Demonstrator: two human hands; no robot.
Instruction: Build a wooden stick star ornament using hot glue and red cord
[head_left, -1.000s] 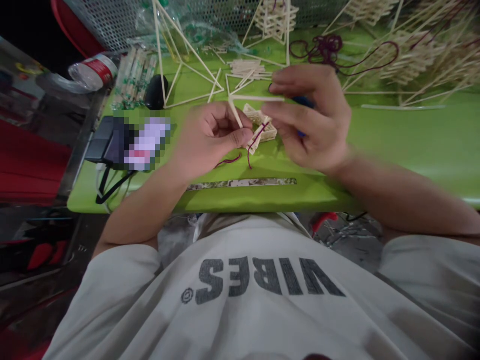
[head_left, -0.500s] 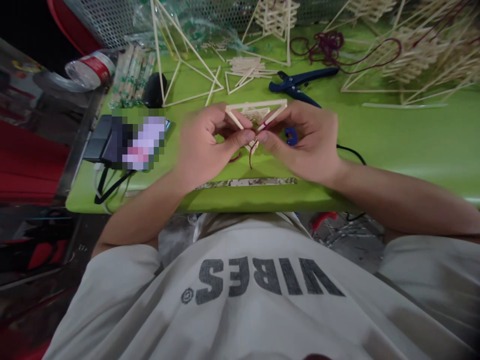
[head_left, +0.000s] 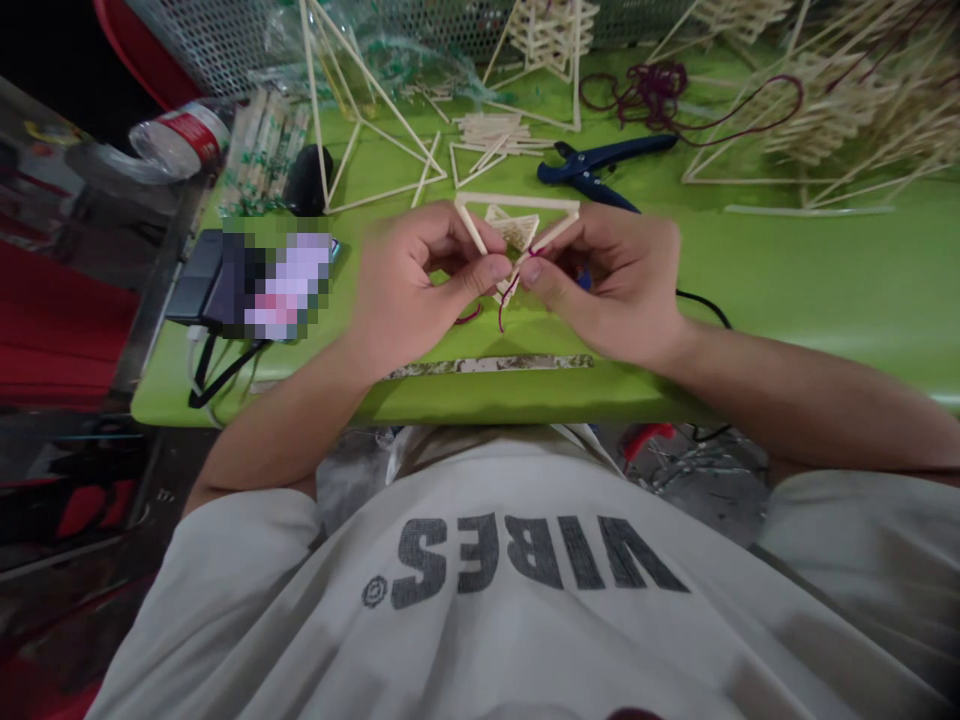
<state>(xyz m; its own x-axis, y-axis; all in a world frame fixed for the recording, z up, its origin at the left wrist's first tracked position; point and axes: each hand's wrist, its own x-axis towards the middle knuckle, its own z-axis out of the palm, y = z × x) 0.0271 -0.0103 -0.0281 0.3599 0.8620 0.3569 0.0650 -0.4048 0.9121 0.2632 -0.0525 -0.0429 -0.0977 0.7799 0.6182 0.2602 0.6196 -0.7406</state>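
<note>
Above the green table, my left hand (head_left: 431,290) and my right hand (head_left: 607,280) pinch the lower corner of a small triangular frame of pale wooden sticks (head_left: 517,203). My fingertips almost meet there. A dark purple string (head_left: 505,302) is looped at the right stick by my right thumb and dangles below the corner. Behind and under the frame shows a small stacked-stick piece (head_left: 516,228), partly hidden by my fingers. A blue object (head_left: 584,280) is mostly covered by my right hand.
Beyond my hands lie blue cutting pliers (head_left: 600,160), loose sticks (head_left: 495,135) and a purple string tangle (head_left: 652,92). Large stick frames (head_left: 375,125) stand at the back. A phone (head_left: 292,285), black mouse (head_left: 309,180) and plastic bottle (head_left: 184,140) are on the left.
The triangular frame has shifted slightly to the right and up and tilted a little. My right hand covers more of the blue object. Both hands keep their pinch.
</note>
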